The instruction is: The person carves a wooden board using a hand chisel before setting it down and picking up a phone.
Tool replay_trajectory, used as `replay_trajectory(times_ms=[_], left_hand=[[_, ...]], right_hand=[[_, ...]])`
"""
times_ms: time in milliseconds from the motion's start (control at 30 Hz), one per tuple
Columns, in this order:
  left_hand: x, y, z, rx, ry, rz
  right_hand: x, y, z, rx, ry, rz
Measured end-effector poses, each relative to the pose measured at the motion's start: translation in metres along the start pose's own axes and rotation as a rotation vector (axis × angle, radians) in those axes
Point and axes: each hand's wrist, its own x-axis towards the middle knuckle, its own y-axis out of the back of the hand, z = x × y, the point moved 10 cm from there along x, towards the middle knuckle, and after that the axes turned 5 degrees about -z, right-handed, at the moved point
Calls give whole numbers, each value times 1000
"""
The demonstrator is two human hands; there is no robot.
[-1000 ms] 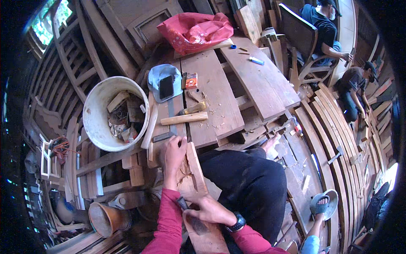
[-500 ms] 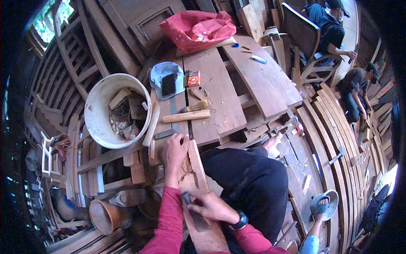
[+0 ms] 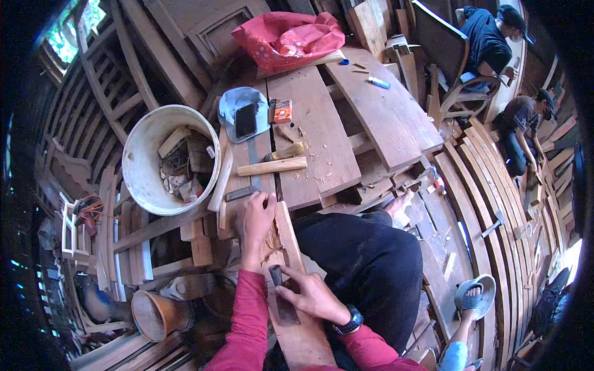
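Note:
A long wooden board (image 3: 303, 345) with a hollowed, rough-cut patch at its far part slopes away in front of me beside my left leg. My left hand (image 3: 257, 219) is closed at the board's far left edge, its fingertips mostly hidden. In my right hand (image 3: 314, 298), thumb and fingers pinch a dark grey flat piece (image 3: 275, 274), which stands tilted up from the board. Under and beside that hand lies a dark rectangular slab (image 3: 286, 310), flat on the wood. Just past my left hand rests a dark-bladed tool (image 3: 240, 193).
A plank table (image 3: 315, 148) holds a mallet-like wooden stick (image 3: 272, 167), a brush-like tool (image 3: 286, 152), a blue cap (image 3: 229, 117) with a phone (image 3: 245, 121), and a red bag (image 3: 288, 43). Left stands a white bucket (image 3: 133, 179) of scraps. Two people work at the far right.
My right hand has shifted slightly away along the board, and the dark grey piece now stands more upright in its pinch. My left hand stays nearly in place.

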Motion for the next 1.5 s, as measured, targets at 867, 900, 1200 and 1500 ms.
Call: replay_trajectory(times_ms=[867, 900, 1200, 1500], left_hand=[[2, 0, 1, 24, 23, -25], [0, 1, -2, 25, 23, -24], [2, -2, 0, 3, -28, -20], [3, -4, -2, 25, -8, -6]], right_hand=[[-1, -12, -7, 85, 11, -118], [0, -17, -8, 12, 43, -179], [1, -24, -3, 4, 164, -164], [-4, -25, -18, -67, 454, -67]])
